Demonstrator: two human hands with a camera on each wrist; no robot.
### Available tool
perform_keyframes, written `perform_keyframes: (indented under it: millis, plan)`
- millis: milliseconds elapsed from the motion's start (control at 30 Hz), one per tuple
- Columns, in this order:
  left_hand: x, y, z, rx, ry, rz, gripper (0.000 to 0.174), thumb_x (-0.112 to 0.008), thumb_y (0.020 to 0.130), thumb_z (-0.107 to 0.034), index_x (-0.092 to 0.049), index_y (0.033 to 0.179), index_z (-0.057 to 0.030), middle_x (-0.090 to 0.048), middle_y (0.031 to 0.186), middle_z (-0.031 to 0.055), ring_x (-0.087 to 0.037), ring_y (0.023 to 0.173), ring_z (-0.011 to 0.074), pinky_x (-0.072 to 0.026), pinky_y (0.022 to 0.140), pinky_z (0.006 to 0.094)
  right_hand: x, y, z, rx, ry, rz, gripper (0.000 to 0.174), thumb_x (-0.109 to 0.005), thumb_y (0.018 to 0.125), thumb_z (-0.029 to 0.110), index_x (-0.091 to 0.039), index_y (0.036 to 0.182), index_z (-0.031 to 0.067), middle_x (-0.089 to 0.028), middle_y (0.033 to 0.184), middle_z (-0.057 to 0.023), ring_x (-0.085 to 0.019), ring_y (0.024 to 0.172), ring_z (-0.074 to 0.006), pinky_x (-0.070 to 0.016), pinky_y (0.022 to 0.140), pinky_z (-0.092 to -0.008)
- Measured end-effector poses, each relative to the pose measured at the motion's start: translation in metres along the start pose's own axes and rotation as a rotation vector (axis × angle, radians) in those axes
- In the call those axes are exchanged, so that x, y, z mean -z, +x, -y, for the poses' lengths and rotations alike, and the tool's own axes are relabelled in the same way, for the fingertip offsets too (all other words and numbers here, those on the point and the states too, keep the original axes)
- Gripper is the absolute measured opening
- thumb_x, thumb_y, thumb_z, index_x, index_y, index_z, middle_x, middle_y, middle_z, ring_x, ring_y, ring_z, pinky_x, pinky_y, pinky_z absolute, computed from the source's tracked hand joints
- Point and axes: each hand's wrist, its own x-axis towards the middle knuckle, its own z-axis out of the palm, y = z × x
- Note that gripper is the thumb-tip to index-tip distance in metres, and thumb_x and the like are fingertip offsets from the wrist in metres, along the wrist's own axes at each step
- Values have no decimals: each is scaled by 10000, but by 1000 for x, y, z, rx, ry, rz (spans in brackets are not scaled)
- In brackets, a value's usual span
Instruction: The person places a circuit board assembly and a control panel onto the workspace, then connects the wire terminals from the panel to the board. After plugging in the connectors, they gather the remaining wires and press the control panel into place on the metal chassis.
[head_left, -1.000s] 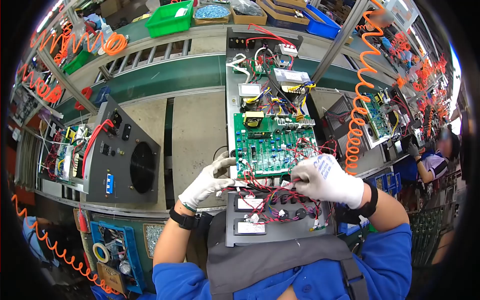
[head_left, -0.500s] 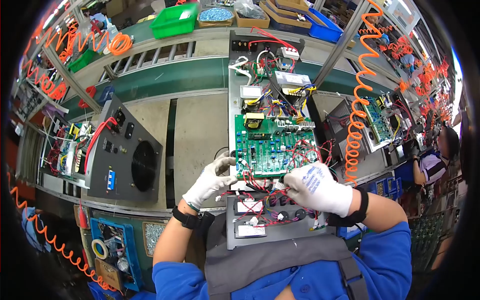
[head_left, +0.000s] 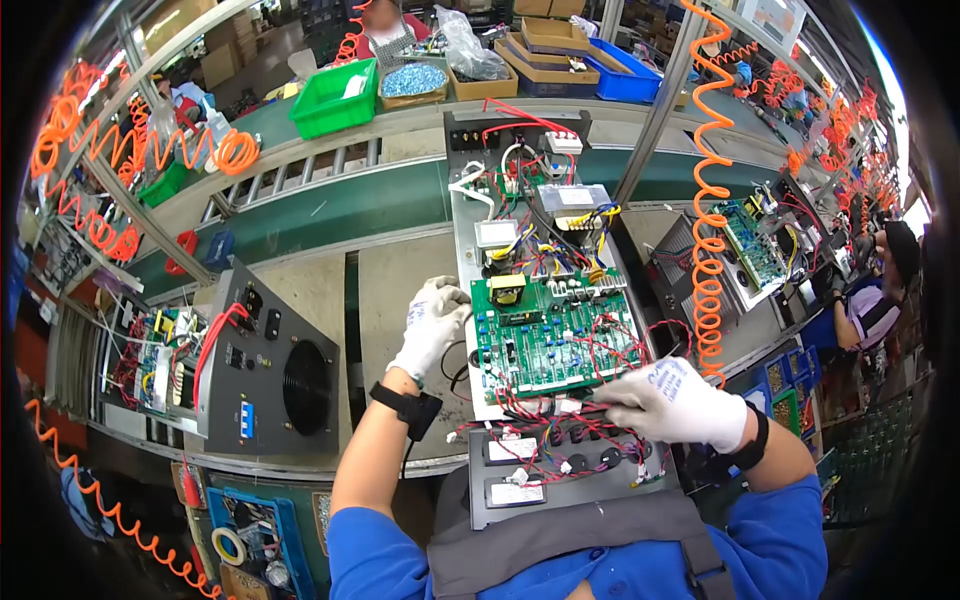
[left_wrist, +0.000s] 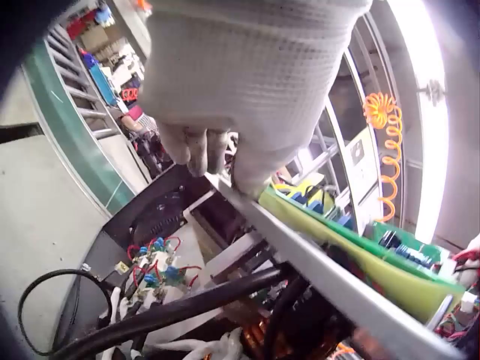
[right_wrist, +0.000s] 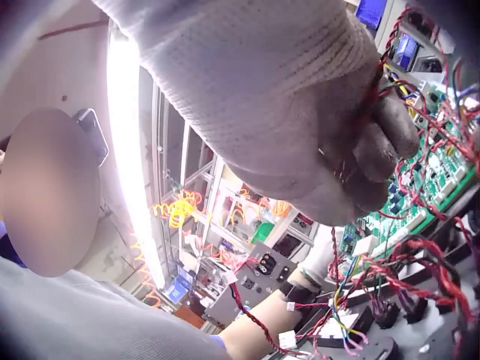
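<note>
A green circuit board sits on a light metal plate in a long chassis. My gloved left hand grips the plate's left edge beside the board; in the left wrist view, its fingers bend over that edge. At the board's near right corner, my gloved right hand has its fingers curled round thin twisted red-and-black wires. More red wires with white connectors hang over the grey front panel, which carries two white-labelled modules. Transformers with yellow and blue leads stand behind the board.
A grey unit with a round fan stands at left, and another open unit at right. Orange coiled hoses hang nearby. Beyond the conveyor are a green bin, cartons and a blue bin. A person works far right.
My left hand has slid from the board's near left corner farther along the plate's edge. The right hand has shifted from the near edge's middle toward the right corner. The head view has tilted up.
</note>
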Motion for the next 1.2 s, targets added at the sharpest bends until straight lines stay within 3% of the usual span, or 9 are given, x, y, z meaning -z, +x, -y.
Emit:
perform_keyframes:
  millis: [267,367,567,600,733,967,1033,1100,1200]
  plan:
    - [-39,16,38,97,-393,-99,205,-746,722,-117,-656,879,-20,-528,1307,185,-531,1197,327,-423,1009,365,-52,20,-8,-38,2,-1,195,-556,902,247,-639,989,93,-665,756,-103,-674,707,-299,-517,627,-413]
    - [-28,20,10,119,-178,-247,300,-760,724,-176,-605,922,-14,-515,1327,217,-525,1208,358,-415,1020,395,-61,24,-8,14,-59,-62,182,-540,891,210,-601,983,64,-667,747,-113,-678,714,-305,-519,627,-421]
    - [-19,31,10,-45,84,-45,530,-722,779,-298,-584,1241,-77,-444,1397,268,-480,1251,430,-381,1063,440,-60,35,6,-181,-136,81,183,-550,888,245,-616,918,76,-658,708,-88,-676,688,-297,-512,632,-424]
    - [-13,32,6,6,9,37,623,-689,783,-231,-521,1379,-159,-372,1463,271,-395,1347,419,-341,1112,445,-63,36,8,-183,-144,26,177,-550,881,251,-588,852,80,-622,624,-80,-660,612,-300,-496,586,-440]
    - [27,45,26,22,-134,432,678,-667,792,-161,-463,1437,-210,-169,1588,220,-151,1481,365,-278,1153,427,-65,38,11,-174,-212,1,199,-571,851,281,-592,843,83,-605,587,-77,-660,590,-275,-491,548,-424]
    - [-2,71,40,2,-510,658,645,-627,759,-137,-534,1385,-261,-28,1541,380,-22,1465,476,-125,1193,475,-59,42,16,-236,-221,112,218,-547,887,291,-606,901,81,-674,755,-90,-694,684,-287,-517,599,-471]
    - [9,71,12,-50,27,635,609,-640,793,-214,-529,1387,-288,30,1524,401,16,1451,508,-106,1187,508,-61,42,13,-210,-162,77,209,-564,873,288,-611,887,85,-672,751,-97,-692,674,-285,-526,579,-455]
    - [12,68,4,-9,16,645,540,-651,817,-307,-565,1350,-300,0,1528,400,7,1447,523,-95,1184,522,-63,40,10,-212,-164,65,204,-569,867,284,-611,882,85,-671,748,-98,-689,661,-285,-525,569,-444]
    - [14,70,3,-61,170,545,497,-710,723,-250,-654,1206,-147,-205,1535,333,-78,1456,487,-156,1179,501,-64,39,8,-215,-170,31,194,-576,857,278,-611,872,88,-668,742,-99,-682,636,-285,-521,554,-433]
